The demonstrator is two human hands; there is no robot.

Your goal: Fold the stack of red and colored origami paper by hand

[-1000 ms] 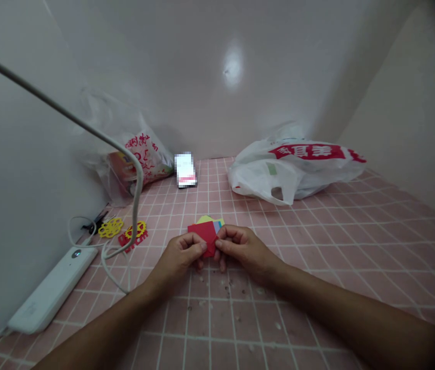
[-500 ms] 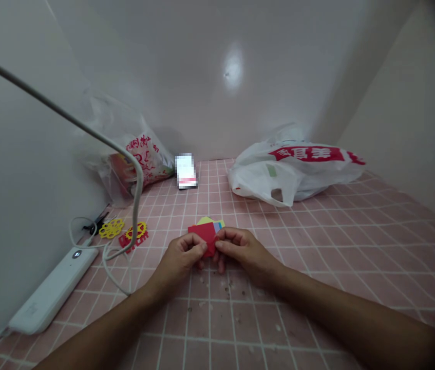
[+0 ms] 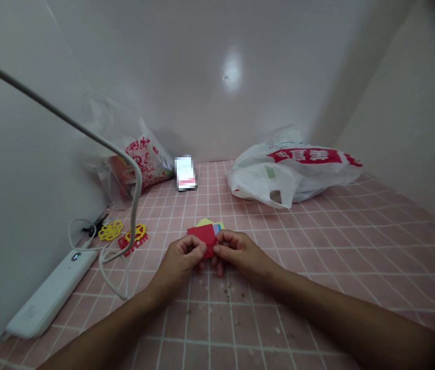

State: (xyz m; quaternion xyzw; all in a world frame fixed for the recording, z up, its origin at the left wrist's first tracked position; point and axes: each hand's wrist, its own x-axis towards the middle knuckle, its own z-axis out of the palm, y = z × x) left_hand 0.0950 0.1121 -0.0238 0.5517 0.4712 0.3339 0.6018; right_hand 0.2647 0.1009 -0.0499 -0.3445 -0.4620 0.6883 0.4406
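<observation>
A small piece of red paper [image 3: 203, 233] is held between my two hands at the centre of the view. My left hand [image 3: 187, 253] pinches its lower left part between thumb and fingers. On its right edge, my right hand [image 3: 233, 249] has thumb and forefinger closed. Behind the red paper, yellow paper [image 3: 205, 222] and a strip of blue paper [image 3: 218, 228] show; their lower parts are hidden.
A pink tiled surface [image 3: 209, 329] lies below. A power strip [image 3: 51, 293], looping cable [image 3: 137, 195], yellow cutout [image 3: 111, 230] and red piece [image 3: 128, 244] are left. Behind stand a clear bag [image 3: 144, 159], lit phone [image 3: 185, 172] and white bag [image 3: 259, 180].
My right hand has shifted very slightly left and down at the red paper's edge. Both hands keep their hold, and the whole view has moved slightly.
</observation>
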